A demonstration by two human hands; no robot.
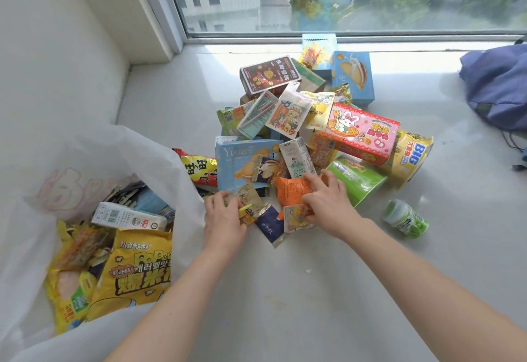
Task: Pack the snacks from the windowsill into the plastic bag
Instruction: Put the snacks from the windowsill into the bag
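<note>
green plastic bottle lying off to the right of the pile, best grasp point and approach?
Probably the mid-body of the green bottle, from above. It lies on its side on the bare windowsill, apart from the pile, so both long flanks are open. Close the fingers across its width; it is round and may roll if nudged at the cap end. The right hand is nearer.

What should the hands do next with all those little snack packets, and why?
Probably lift the small packets and carry them left into the plastic bag. Both the left hand and the right hand are already closed on small packets at the near edge of the pile, and the bag lies open right beside the left hand, with a popcorn bag already inside.
</note>
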